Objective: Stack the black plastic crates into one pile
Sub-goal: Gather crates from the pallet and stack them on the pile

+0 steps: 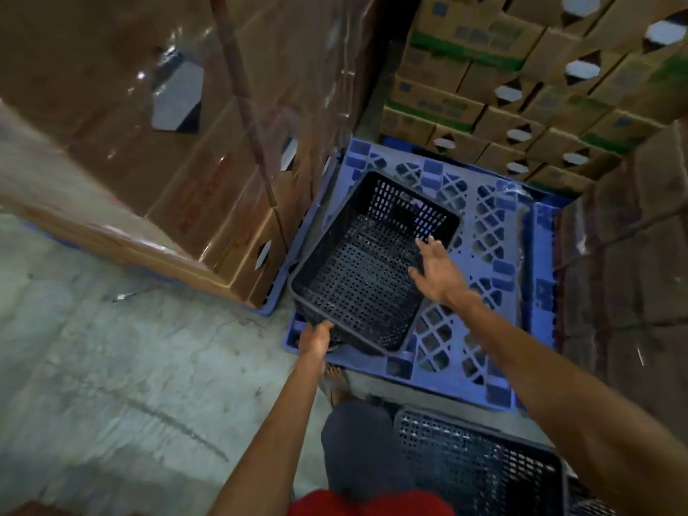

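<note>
A black perforated plastic crate (357,270) sits open side up on a blue plastic pallet (495,232), turned at an angle. My left hand (315,338) grips the crate's near-left corner rim. My right hand (437,271) is over the crate's right rim with fingers spread and straight; whether it touches the rim I cannot tell. A second black crate (480,467) stands close to me at the bottom right, partly cut off by the frame edge.
Shrink-wrapped brown cartons (178,117) tower on the left, tight against the pallet. Stacked printed cartons (521,87) rise behind it and more wrapped boxes (629,255) on the right. Concrete floor (111,366) spreads to the left. My legs stand between the crates.
</note>
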A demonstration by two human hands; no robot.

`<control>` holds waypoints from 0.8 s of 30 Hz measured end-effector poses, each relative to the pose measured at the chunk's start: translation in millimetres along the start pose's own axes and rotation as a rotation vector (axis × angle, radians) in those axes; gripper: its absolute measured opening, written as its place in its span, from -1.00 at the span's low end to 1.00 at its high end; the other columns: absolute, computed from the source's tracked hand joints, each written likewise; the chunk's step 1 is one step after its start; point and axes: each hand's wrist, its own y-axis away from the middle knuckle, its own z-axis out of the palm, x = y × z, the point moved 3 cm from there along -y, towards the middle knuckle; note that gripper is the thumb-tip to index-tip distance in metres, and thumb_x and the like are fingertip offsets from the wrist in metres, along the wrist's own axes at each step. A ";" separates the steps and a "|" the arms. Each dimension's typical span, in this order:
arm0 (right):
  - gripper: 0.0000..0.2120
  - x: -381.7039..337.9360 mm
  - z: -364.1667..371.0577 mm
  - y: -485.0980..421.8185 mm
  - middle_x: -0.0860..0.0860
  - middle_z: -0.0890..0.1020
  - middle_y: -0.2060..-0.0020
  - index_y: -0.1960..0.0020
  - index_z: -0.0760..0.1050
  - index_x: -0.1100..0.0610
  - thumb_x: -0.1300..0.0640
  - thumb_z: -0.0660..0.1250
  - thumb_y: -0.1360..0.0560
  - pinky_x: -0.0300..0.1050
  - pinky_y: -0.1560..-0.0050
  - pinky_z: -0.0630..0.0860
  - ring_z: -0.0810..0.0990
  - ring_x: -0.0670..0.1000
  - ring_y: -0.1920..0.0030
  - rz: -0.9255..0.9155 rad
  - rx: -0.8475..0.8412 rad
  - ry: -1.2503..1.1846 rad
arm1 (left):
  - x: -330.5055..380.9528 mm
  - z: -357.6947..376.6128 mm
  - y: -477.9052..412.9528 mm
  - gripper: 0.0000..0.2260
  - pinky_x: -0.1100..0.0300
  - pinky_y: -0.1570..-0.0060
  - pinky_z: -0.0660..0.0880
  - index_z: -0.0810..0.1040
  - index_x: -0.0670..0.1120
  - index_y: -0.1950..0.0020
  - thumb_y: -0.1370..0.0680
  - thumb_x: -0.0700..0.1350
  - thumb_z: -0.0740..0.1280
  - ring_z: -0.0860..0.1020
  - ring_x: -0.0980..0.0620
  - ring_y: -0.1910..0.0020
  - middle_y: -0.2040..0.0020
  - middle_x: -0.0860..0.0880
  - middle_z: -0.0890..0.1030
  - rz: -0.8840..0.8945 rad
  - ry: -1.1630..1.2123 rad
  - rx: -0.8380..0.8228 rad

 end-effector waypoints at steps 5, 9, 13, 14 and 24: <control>-0.28 28.9 -7.6 -125.9 0.17 0.01 -0.61 -0.62 -0.05 0.14 -0.08 0.19 -0.61 0.14 -0.51 0.24 0.00 0.17 -0.61 0.015 -0.025 0.127 | 9.8 33.7 -53.2 -0.72 -0.03 -0.02 0.53 0.49 -0.26 -0.27 -0.59 -0.18 0.27 0.55 -0.14 0.07 -0.19 -0.27 0.55 -0.221 0.233 0.111; -0.22 54.1 7.5 -223.9 0.20 0.00 -0.61 -0.61 -0.10 0.24 -0.12 0.18 -0.61 0.11 -0.56 0.13 -0.03 0.19 -0.61 -0.016 0.005 0.181 | -15.5 60.7 -96.3 -0.26 0.18 -0.11 0.40 0.12 -0.11 -0.59 -0.50 -0.10 0.41 0.50 -0.02 -0.26 -0.42 -0.14 0.41 -0.356 0.352 0.179; -0.19 75.6 28.6 -290.7 0.20 -0.03 -0.61 -0.61 -0.16 0.25 -0.14 0.17 -0.61 0.16 -0.58 0.02 -0.07 0.20 -0.61 -0.039 0.015 0.223 | -47.0 81.8 -121.6 -0.22 -0.04 -0.38 0.39 0.17 0.00 -0.58 -0.44 -0.08 0.47 0.45 -0.17 -0.36 -0.44 -0.11 0.45 -0.371 0.250 0.228; -0.19 79.8 32.1 -301.8 0.20 -0.01 -0.61 -0.61 -0.15 0.24 -0.14 0.18 -0.61 0.17 -0.58 0.03 -0.05 0.20 -0.61 -0.030 0.005 0.201 | -54.6 87.7 -128.7 -0.36 -0.05 -0.32 0.45 0.35 -0.02 -0.49 -0.43 -0.11 0.47 0.52 -0.16 -0.28 -0.36 -0.11 0.53 -0.398 0.287 0.228; -0.51 115.7 21.2 -350.0 0.35 0.58 -0.14 -0.25 0.47 0.35 -0.08 0.21 -0.62 0.18 -0.16 0.52 0.56 0.33 -0.16 0.012 -0.030 0.034 | -55.9 96.1 -139.0 -0.66 0.05 -0.11 0.48 0.46 -0.26 -0.29 -0.53 -0.44 0.24 0.52 -0.16 -0.03 -0.04 -0.19 0.56 -0.466 0.382 0.257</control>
